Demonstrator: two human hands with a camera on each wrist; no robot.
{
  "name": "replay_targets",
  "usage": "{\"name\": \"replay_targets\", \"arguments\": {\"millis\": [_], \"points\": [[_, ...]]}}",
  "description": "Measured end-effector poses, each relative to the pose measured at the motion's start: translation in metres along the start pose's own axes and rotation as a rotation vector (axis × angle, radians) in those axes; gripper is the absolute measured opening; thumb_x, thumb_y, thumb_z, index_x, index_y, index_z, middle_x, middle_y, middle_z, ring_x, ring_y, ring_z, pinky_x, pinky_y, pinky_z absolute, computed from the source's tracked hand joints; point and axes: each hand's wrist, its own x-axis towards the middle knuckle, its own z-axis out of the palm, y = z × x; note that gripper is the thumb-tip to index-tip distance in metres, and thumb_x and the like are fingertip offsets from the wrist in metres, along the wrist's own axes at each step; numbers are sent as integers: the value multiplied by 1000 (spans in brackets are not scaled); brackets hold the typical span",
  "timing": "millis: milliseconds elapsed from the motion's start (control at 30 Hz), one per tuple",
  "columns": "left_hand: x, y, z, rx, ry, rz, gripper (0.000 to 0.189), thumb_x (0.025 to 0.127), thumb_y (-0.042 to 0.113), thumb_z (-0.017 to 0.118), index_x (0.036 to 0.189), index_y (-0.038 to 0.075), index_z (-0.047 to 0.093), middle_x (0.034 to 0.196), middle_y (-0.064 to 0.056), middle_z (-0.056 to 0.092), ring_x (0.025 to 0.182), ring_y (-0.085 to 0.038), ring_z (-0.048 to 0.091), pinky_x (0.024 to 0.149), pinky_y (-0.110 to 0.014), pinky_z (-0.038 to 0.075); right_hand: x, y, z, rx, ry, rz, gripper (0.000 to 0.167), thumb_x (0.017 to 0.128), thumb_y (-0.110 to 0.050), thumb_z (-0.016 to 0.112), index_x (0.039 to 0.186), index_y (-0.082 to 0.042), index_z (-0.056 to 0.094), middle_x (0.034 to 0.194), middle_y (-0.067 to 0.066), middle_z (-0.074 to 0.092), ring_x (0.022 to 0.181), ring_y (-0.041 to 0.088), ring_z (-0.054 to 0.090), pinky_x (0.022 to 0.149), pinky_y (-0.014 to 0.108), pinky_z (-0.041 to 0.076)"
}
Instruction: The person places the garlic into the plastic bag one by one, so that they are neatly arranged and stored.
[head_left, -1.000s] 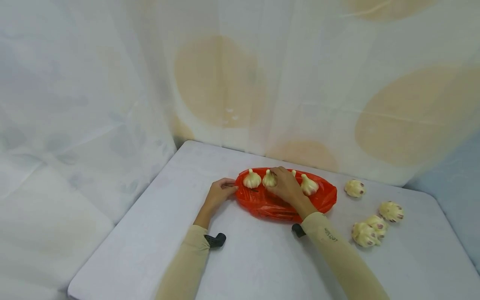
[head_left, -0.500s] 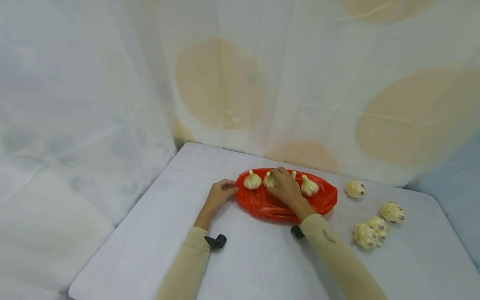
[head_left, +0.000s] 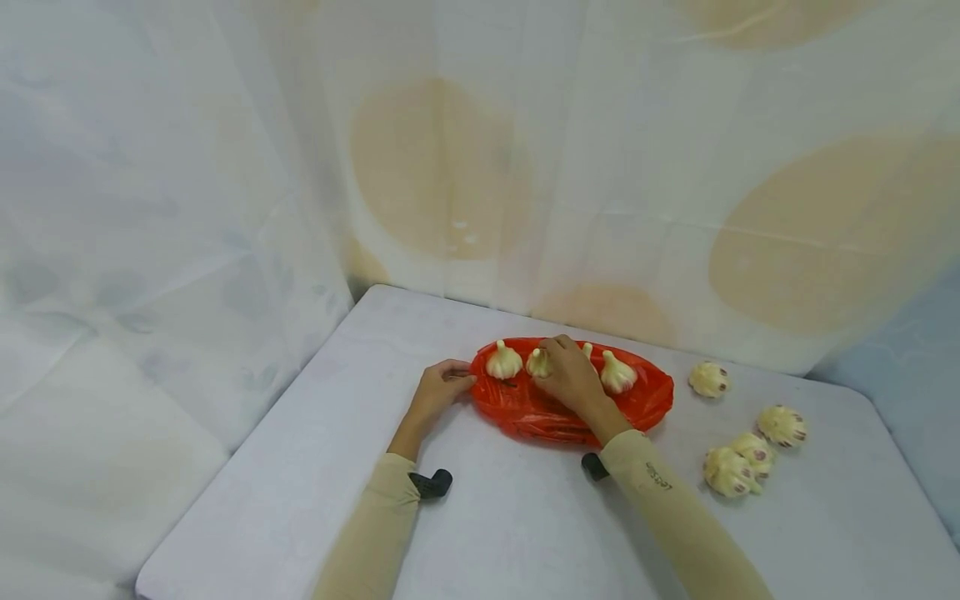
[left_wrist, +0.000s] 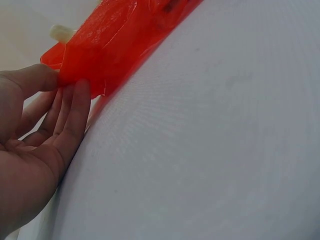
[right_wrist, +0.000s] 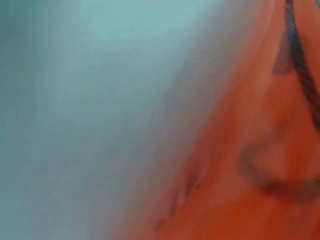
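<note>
A red plastic bag (head_left: pixel 543 427) lies spread in an oval on the table, with several garlic bulbs in a row on it. My left hand (head_left: pixel 437 387) pinches the bag's left edge between thumb and fingertips, which the left wrist view shows close up. The fingers of my right hand (head_left: pixel 572 375) grip a garlic bulb (head_left: pixel 536 363), second from the left, which they partly cover. To its left one garlic bulb (head_left: pixel 504 361) stands stem up. Another garlic bulb (head_left: pixel 618 374) sits toward the right end, and one between is mostly hidden by the right hand.
Right of the bag, a loose garlic bulb (head_left: pixel 708 379) lies toward the table's back, with several more, including a garlic bulb (head_left: pixel 782 426), clustered nearer me. A patterned cloth (head_left: pixel 585 183) hangs behind the white table (head_left: pixel 502 533). Black wrist mounts stick out from both sleeves.
</note>
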Motion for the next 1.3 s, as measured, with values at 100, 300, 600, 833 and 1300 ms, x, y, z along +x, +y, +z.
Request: {"name": "replay_targets", "arguments": {"millis": [100, 300, 600, 833, 1300], "points": [[2, 0, 0, 0, -2, 1, 26, 89, 9, 70, 114, 3, 66, 104, -13, 67, 84, -22, 66, 73, -33, 58, -1, -1, -3, 10, 18, -13, 58, 77, -24, 83, 126, -5, 59, 123, 11, 56, 106, 27, 55, 90, 45, 53], [3, -1, -2, 7, 0, -2, 27, 89, 10, 70, 115, 2, 66, 105, -13, 67, 85, -22, 66, 74, -33, 58, -3, -6, -17, 20, 83, -93, 55, 76, -16, 83, 123, -1, 59, 120, 12, 55, 108, 28, 54, 92, 43, 52], [8, -2, -8, -3, 5, -2, 27, 89, 10, 70, 115, 2, 66, 106, -14, 67, 86, -24, 67, 76, -35, 58, 0, -6, -58, -14, 176, -155, 58, 73, -14, 87, 122, -2, 59, 120, 13, 54, 108, 29, 55, 91, 42, 52], [11, -6, -8, 12, 1, -11, 28, 89, 10, 70, 115, 3, 66, 105, -13, 67, 85, -23, 66, 75, -34, 58, -12, 21, -94, -92, 210, -163, 62, 71, -16, 88, 123, -1, 58, 118, 14, 55, 104, 31, 55, 89, 46, 52], [16, -3, -17, -19, 21, 15, 26, 89, 8, 69, 115, 1, 66, 105, -15, 66, 83, -23, 66, 74, -33, 58, -41, 91, -162, -222, 236, 37, 59, 75, -23, 83, 120, 5, 58, 115, 26, 56, 102, 43, 54, 87, 60, 49]]}}
